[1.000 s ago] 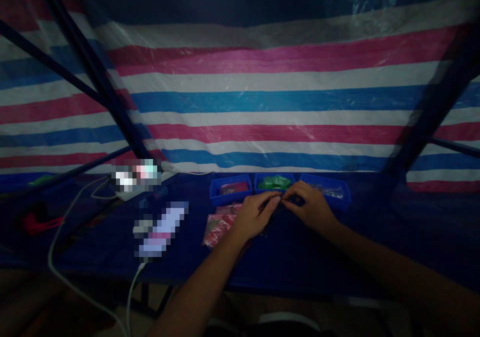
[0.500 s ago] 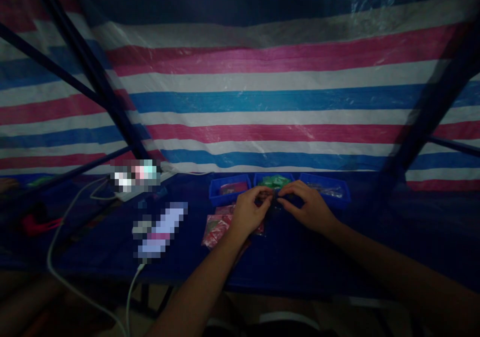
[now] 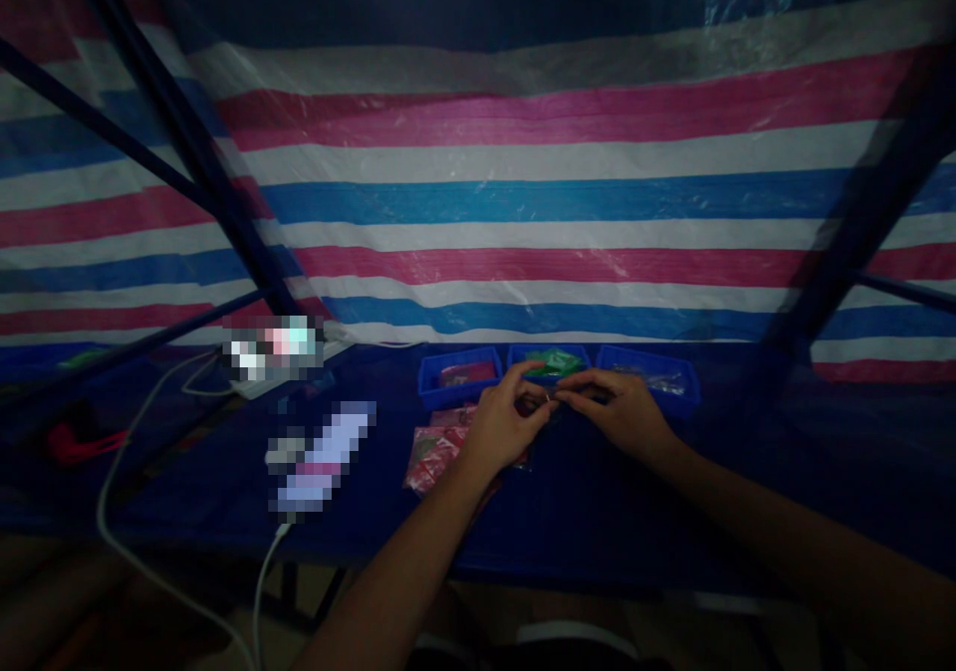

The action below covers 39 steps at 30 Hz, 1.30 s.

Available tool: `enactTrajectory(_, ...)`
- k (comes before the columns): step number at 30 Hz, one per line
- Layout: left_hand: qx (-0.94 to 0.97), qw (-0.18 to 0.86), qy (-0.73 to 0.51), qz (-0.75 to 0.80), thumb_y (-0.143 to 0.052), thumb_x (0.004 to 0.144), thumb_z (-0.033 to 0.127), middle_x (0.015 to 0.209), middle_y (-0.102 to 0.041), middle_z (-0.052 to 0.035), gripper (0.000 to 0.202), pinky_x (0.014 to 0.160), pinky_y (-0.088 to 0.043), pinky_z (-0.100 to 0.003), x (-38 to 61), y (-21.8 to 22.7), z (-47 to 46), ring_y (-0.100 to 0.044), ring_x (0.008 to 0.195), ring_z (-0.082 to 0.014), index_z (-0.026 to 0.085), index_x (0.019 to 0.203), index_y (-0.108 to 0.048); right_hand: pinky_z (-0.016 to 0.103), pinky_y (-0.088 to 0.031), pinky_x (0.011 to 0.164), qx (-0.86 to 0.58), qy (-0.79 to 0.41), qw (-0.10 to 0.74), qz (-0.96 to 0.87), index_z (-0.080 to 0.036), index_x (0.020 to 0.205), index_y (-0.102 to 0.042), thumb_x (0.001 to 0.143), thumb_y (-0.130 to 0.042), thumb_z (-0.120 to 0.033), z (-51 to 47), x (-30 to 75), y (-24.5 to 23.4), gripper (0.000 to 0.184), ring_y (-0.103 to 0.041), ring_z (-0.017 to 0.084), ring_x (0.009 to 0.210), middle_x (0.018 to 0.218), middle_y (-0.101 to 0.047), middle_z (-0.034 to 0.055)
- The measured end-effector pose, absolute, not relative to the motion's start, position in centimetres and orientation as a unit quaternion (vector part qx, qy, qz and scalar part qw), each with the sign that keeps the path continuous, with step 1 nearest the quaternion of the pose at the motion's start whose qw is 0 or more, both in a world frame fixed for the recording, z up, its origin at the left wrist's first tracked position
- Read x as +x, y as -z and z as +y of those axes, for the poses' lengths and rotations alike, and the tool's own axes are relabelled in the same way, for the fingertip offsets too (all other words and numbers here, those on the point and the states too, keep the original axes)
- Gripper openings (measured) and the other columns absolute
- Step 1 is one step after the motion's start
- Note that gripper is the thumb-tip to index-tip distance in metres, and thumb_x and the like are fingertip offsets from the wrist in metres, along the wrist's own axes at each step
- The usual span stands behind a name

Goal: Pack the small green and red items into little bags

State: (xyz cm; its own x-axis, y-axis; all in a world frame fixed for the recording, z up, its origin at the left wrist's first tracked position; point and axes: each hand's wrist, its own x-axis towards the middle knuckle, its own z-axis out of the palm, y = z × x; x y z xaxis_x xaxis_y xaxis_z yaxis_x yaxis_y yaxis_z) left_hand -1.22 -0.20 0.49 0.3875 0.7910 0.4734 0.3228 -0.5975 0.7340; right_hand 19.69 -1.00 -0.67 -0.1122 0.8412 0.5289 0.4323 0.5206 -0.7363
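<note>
My left hand (image 3: 502,424) and my right hand (image 3: 621,414) meet over the dark blue table (image 3: 597,512), fingertips pinched together on something small and dark that I cannot make out. Just behind them stand three blue trays: the left tray (image 3: 429,384) holds red pieces, the middle tray (image 3: 523,355) green pieces, the right tray (image 3: 687,382) clear ones. A pile of red packets (image 3: 431,452) lies on the table left of my left hand.
A striped tarp (image 3: 523,173) hangs behind the table. Dark poles (image 3: 186,153) cross at the left. A white cable (image 3: 112,492) runs from a power strip past a blurred-out device (image 3: 321,457) and off the front edge.
Both hands stayed together in front of the trays. The fingers shifted slightly, with the left hand's fingers lifting and curling over the pinch.
</note>
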Motion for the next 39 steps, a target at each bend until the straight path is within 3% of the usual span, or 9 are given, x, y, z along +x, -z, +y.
enactTrajectory(7,0.806,0.249,-0.405,0.354,-0.067,0.087,0.014,0.100,-0.079,0.0021,0.046,0.084,-0.057,-0.027,-1.3,-0.2,0.0,-0.075,0.089,-0.0152,0.026,0.130,-0.058,0.034,-0.059,0.075,-0.405,-0.238,0.476,-0.743,-0.026,0.114,-0.076,0.088,-0.077,-0.033,-0.9,19.4,1.0,0.027,-0.074,0.020,0.084,0.102,-0.078,0.0042)
enactTrajectory(11,0.818,0.224,-0.397,0.352,-0.069,0.084,0.011,0.097,-0.078,0.0038,0.051,0.086,-0.057,-0.026,-1.3,0.0,0.0,-0.074,0.088,-0.0146,0.027,0.131,-0.058,0.036,-0.058,0.082,-0.378,-0.202,0.451,-0.783,-0.027,0.107,-0.079,0.093,-0.072,-0.032,-0.8,19.4,1.0,0.017,-0.072,0.021,0.090,0.101,-0.076,0.0048)
enactTrajectory(17,0.816,0.182,-0.416,0.357,-0.071,0.090,0.028,0.105,-0.076,-0.0018,0.037,0.089,-0.055,-0.031,-1.2,-0.1,0.2,-0.072,0.096,-0.0183,0.024,0.126,-0.064,0.039,-0.057,0.083,-0.380,-0.160,0.469,-0.781,-0.029,0.104,-0.080,0.095,-0.070,-0.032,-0.5,20.1,0.9,0.014,-0.070,0.022,0.088,0.098,-0.075,0.0044)
enactTrajectory(22,0.812,0.240,-0.395,0.355,-0.052,0.103,0.040,0.091,-0.077,-0.0031,0.036,0.077,-0.055,-0.029,-1.3,-0.8,-0.4,-0.072,0.082,-0.0189,0.022,0.130,-0.066,0.040,-0.056,0.084,-0.393,-0.091,0.502,-0.765,-0.028,0.107,-0.080,0.096,-0.069,-0.029,-0.8,20.4,0.5,0.015,-0.068,0.023,0.093,0.100,-0.074,0.0060)
enactTrajectory(26,0.811,0.275,-0.403,0.324,-0.041,0.107,0.041,0.106,-0.079,-0.0035,0.040,0.088,-0.054,-0.031,-1.3,-1.2,-0.9,-0.073,0.097,-0.0211,0.022,0.125,-0.072,0.042,-0.055,0.083,-0.348,-0.044,0.478,-0.805,-0.030,0.110,-0.079,0.096,-0.068,-0.025,-1.0,20.1,0.5,0.018,-0.066,0.024,0.094,0.097,-0.074,0.0057)
enactTrajectory(34,0.795,0.258,-0.416,0.359,-0.054,0.101,0.039,0.112,-0.079,-0.0029,0.030,0.093,-0.055,-0.032,-1.3,-0.8,0.1,-0.073,0.102,-0.0216,0.024,0.115,-0.076,0.049,-0.053,0.099,-0.294,-0.039,0.429,-0.853,-0.030,0.115,-0.076,0.091,-0.074,-0.025,-1.0,19.5,0.5,0.024,-0.064,0.027,0.112,0.114,-0.073,0.0066)
enactTrajectory(39,0.775,0.257,-0.441,0.372,-0.059,0.099,0.038,0.112,-0.078,-0.0049,0.028,0.094,-0.057,-0.034,-1.5,-0.1,0.6,-0.073,0.103,-0.0220,0.022,0.115,-0.076,0.050,-0.052,0.102,-0.284,-0.065,0.443,-0.848,-0.028,0.110,-0.075,0.094,-0.069,-0.023,-1.4,19.4,0.1,0.018,-0.065,0.026,0.114,0.112,-0.075,0.0059)
